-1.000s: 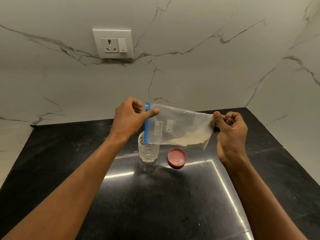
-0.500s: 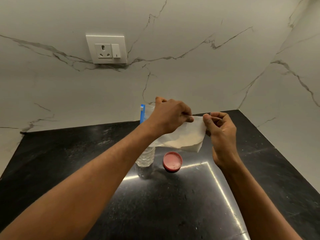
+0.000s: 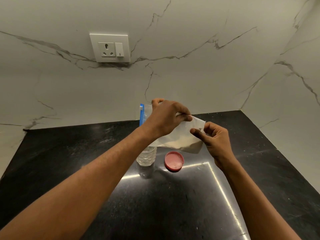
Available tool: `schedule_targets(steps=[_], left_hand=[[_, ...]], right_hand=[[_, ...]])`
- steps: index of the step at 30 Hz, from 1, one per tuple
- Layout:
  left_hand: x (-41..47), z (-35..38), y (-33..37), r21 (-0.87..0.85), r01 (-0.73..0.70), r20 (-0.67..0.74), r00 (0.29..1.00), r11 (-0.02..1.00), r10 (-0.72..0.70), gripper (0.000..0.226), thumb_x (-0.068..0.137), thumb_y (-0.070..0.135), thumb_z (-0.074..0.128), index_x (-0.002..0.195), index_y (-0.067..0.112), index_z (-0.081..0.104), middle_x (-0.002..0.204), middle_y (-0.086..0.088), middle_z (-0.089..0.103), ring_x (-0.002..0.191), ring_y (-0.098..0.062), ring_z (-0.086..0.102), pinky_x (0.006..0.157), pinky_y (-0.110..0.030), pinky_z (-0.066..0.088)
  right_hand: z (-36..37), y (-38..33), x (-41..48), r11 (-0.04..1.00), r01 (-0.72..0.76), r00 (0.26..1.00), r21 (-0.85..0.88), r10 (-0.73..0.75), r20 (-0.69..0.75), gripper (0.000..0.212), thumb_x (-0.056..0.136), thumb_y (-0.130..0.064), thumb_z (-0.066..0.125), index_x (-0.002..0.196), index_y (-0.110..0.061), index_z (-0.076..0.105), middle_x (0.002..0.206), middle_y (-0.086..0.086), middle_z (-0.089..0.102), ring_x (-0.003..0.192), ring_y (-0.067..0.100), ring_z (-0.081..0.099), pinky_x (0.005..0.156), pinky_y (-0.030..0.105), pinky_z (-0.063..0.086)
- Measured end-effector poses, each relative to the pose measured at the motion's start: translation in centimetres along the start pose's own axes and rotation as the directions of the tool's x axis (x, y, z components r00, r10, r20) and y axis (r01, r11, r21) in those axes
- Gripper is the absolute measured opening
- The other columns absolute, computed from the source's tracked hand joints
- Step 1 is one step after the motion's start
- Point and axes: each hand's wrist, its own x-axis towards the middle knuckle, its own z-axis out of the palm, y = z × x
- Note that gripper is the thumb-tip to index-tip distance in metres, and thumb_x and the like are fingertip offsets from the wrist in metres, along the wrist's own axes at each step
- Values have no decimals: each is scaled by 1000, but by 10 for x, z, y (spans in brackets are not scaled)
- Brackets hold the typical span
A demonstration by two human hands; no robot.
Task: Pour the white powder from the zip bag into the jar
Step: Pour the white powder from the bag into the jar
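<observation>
A clear zip bag (image 3: pixel 183 138) with a blue zip strip at its left end hangs sideways in the air above the counter, white powder pooled along its lower edge. My left hand (image 3: pixel 166 118) lies across the bag's upper middle and pinches it. My right hand (image 3: pixel 213 139) pinches the bag's right end between thumb and fingers. Below the bag's left end stands a clear dimpled jar (image 3: pixel 147 156), uncapped, its mouth hidden behind my left wrist. The jar's red lid (image 3: pixel 174 161) lies upside down on the counter just right of it.
Everything rests on a glossy black stone counter (image 3: pixel 173 205) that meets white marble walls at the back and right. A white socket plate (image 3: pixel 110 47) sits on the back wall.
My left hand has moved from the bag's zip end to its upper middle, towards my right hand. The bag has sunk a little and its right end has tilted.
</observation>
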Motion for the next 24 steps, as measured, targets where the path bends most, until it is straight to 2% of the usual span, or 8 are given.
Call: schedule_targets(steps=[5,8,12,14,16,19,22,24], left_hand=[[-8,-5,4,25,15,-2,1000,1000,-15,19,98,38,69,110,28,80,115,9,77,107,-8,59,105,-39,22],[-21,-15,1,2,46,-158,986,999,-45,27,91,47,76,109,27,77,120,5,71,118,-15,61,107,-47,33],[-55,-29,-27,-249,215,-498,808,944,-316,24,91,45,76,104,29,63,114,3,64,110,-16,61,98,-48,50],[-71,-28,-45,-410,336,-400,769,848,-499,29,94,41,74,113,23,60,118,2,62,109,-15,60,92,-33,56],[-83,-19,-61,-518,468,-165,766,715,-621,40,94,43,73,124,20,61,121,4,65,110,-12,63,82,-17,53],[-95,-6,-78,-569,512,-10,778,643,-628,30,93,38,73,118,23,67,112,8,73,100,-6,72,79,-17,60],[-98,1,-88,-625,477,16,799,618,-601,12,96,28,72,106,23,72,102,8,78,95,4,74,79,-15,62],[-98,2,-92,-660,462,31,805,592,-593,8,97,24,71,104,24,72,97,14,79,95,7,73,71,-10,58]], right_hand=[[6,-4,-2,999,34,999,-6,-34,14,24,83,-37,72,91,-14,73,97,4,76,97,36,71,84,42,62],[8,-7,-2,998,56,998,7,-56,-28,20,83,-37,74,84,-17,73,92,9,74,91,36,68,80,48,58],[5,-7,-3,996,81,995,27,-79,-61,19,83,-38,75,78,-19,72,87,12,71,83,31,60,74,47,50],[4,-5,-3,995,102,993,21,-100,-59,21,84,-37,75,81,-17,72,90,18,70,86,41,60,76,50,50],[4,-7,-3,994,110,993,21,-109,-50,13,85,-37,75,81,-24,74,87,9,72,85,38,62,75,49,51],[7,-10,-3,991,129,991,19,-129,-29,12,85,-37,75,76,-30,73,78,-7,70,77,16,60,71,39,49],[8,-11,-2,989,146,989,17,-146,-27,17,86,-36,75,86,-20,75,84,3,73,81,22,62,75,43,51],[8,-13,-1,987,157,987,27,-157,-21,10,87,-35,74,93,-27,78,90,-3,77,84,16,68,78,36,57]])
